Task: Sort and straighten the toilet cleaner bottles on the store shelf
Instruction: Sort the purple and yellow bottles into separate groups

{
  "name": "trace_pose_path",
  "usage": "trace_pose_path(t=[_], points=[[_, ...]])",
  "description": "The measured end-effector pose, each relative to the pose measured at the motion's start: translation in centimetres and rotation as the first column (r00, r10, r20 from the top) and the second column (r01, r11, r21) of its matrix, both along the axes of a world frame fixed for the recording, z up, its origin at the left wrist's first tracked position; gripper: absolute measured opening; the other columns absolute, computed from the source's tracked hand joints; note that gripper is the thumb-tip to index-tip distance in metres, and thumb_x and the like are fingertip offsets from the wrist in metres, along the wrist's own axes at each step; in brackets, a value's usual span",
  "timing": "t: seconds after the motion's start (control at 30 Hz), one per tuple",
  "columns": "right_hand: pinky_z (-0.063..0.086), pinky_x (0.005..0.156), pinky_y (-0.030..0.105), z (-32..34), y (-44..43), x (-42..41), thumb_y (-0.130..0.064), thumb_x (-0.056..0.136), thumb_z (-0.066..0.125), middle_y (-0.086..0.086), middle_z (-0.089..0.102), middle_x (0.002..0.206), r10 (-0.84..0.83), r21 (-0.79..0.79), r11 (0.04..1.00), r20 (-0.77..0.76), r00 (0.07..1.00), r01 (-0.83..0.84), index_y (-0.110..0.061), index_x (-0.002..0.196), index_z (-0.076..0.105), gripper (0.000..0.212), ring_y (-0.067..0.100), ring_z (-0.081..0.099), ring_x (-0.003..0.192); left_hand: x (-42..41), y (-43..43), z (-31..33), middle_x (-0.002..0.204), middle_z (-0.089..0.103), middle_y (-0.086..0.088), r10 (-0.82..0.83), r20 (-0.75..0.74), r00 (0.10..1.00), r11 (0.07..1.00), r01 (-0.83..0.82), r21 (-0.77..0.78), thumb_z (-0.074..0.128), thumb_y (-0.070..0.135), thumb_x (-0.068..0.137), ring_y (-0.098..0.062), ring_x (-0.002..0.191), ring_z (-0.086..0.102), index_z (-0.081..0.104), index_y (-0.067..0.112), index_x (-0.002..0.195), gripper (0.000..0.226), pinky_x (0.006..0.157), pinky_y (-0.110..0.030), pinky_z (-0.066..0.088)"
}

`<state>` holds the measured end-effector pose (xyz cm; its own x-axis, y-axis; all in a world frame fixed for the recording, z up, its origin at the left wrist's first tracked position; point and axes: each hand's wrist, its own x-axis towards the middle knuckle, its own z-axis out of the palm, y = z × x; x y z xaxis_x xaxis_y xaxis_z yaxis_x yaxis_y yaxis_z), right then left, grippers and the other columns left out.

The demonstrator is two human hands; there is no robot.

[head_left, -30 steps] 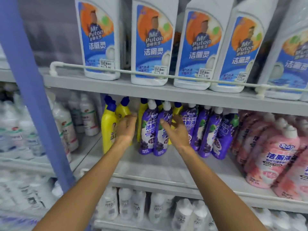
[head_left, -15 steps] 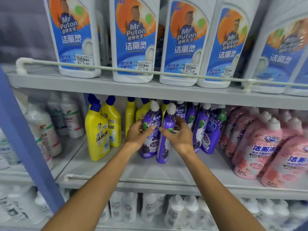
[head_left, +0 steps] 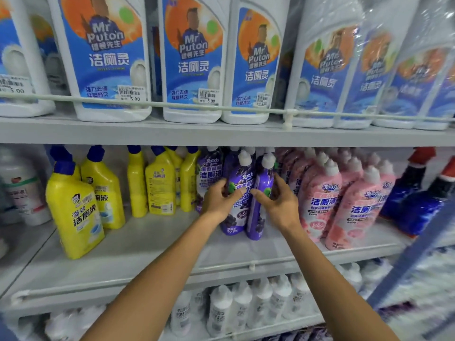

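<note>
Two purple toilet cleaner bottles with white caps stand side by side on the middle shelf (head_left: 147, 244). My left hand (head_left: 219, 201) grips the left purple bottle (head_left: 240, 183) round its waist. My right hand (head_left: 278, 205) grips the right purple bottle (head_left: 263, 190), which is turned edge-on. More purple bottles (head_left: 209, 171) stand behind them. To the left are yellow bottles with blue caps (head_left: 73, 207), to the right pink bottles (head_left: 354, 207).
Large white Mr Puton bottles (head_left: 108, 57) fill the upper shelf behind a rail (head_left: 221, 108). White bottles (head_left: 236, 308) line the lower shelf. Dark blue bottles with red caps (head_left: 418, 193) stand at far right. A blue post (head_left: 416, 252) crosses the lower right.
Both hands closed onto the two front purple bottles and drew them forward and rightwards. The view shifted right, so the yellow bottles now lie further left.
</note>
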<state>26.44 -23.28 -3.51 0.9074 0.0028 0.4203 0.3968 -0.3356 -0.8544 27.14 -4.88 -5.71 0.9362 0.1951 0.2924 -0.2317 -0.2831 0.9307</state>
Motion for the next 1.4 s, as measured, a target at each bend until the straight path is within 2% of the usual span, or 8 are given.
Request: trace_pose_path(t=[0.1,0.2,0.43,0.6,0.77,0.97,1.27,1.4], points=[[0.058,0.099,0.043,-0.3,-0.5,1.7,-0.064,0.071,0.084,-0.010,0.076,0.113,0.006,0.028,1.000,-0.026,1.000,-0.005,-0.025,0.129,0.064,0.073,0.009,0.072,0.106,0.4,-1.0,0.1,0.072,0.066,0.012,0.004,0.028,1.000,1.000,-0.004,0.008,0.079,0.036,0.085,-0.003,0.068,0.063,0.059,0.029,0.075,0.023,0.065,-0.024,0.049],[0.056,0.103,0.040,-0.5,-0.4,3.1,-0.049,0.075,0.088,-0.011,0.074,0.118,-0.017,0.038,0.999,-0.074,0.997,0.019,-0.024,0.135,0.060,0.072,0.007,0.070,0.109,0.6,-1.6,0.3,0.075,0.067,0.014,0.004,0.058,0.998,1.000,-0.006,0.021,0.077,0.027,0.089,0.008,0.067,0.062,0.061,0.030,0.080,0.019,0.063,-0.011,0.044],[0.057,0.102,0.042,-0.6,-0.4,4.2,-0.060,0.066,0.088,-0.006,0.074,0.122,-0.009,0.075,0.997,-0.127,0.992,0.018,-0.020,0.141,0.057,0.090,0.013,0.071,0.111,1.0,-2.0,0.5,0.096,0.074,0.004,0.020,0.070,0.997,0.999,-0.023,0.043,0.075,0.030,0.091,-0.011,0.091,0.069,0.068,0.020,0.108,0.021,0.075,-0.021,0.052],[0.056,0.103,0.041,0.2,-0.6,3.4,-0.056,0.070,0.088,-0.005,0.072,0.126,0.026,0.069,0.998,-0.168,0.986,-0.015,-0.019,0.146,0.052,0.092,0.013,0.069,0.115,0.2,-2.3,1.5,0.085,0.068,0.007,0.038,0.006,0.999,0.998,-0.038,0.059,0.074,0.027,0.092,-0.004,0.080,0.063,0.064,0.019,0.098,0.014,0.060,-0.007,0.043],[0.051,0.092,0.017,1.9,-1.0,0.1,-0.044,0.100,0.063,-0.004,0.068,0.128,-0.009,0.048,0.999,-0.139,0.990,0.016,-0.014,0.142,0.058,0.052,0.012,0.065,0.118,-0.8,-1.2,2.2,0.090,0.069,0.008,0.053,-0.031,0.998,0.998,-0.053,0.014,0.063,0.045,0.097,-0.010,0.088,0.065,0.065,0.025,0.104,0.021,0.080,-0.028,0.050],[0.047,0.111,0.047,0.0,-0.8,-1.9,-0.082,0.093,0.030,-0.004,0.072,0.124,-0.043,0.157,0.985,-0.209,0.977,0.077,-0.034,0.121,0.071,0.069,0.017,0.065,0.119,-3.4,4.3,1.5,0.108,0.067,-0.005,0.126,-0.076,0.989,0.972,-0.138,-0.188,0.037,0.054,0.105,-0.021,0.101,0.063,0.068,0.019,0.114,0.048,0.088,-0.033,0.046],[0.048,0.112,0.044,-1.2,7.5,-4.6,-0.051,0.110,0.027,0.003,0.070,0.129,0.144,0.333,0.941,-0.245,0.959,-0.056,-0.011,0.133,0.065,0.060,0.018,0.064,0.121,-10.1,15.5,0.0,0.115,0.068,-0.008,0.353,-0.082,0.932,0.881,-0.361,-0.305,0.031,0.061,0.104,-0.021,0.106,0.062,0.066,0.011,0.127,0.065,0.097,-0.036,0.045],[0.048,0.110,0.043,0.1,13.9,-3.8,-0.059,0.105,0.033,-0.001,0.074,0.119,0.257,0.319,0.930,-0.212,0.943,-0.182,-0.025,0.113,0.071,0.052,0.015,0.067,0.116,-10.4,18.2,1.3,0.093,0.068,0.005,0.454,-0.065,0.889,0.837,-0.450,-0.311,0.035,0.062,0.101,-0.013,0.090,0.065,0.067,0.023,0.097,0.050,0.090,-0.035,0.048]])
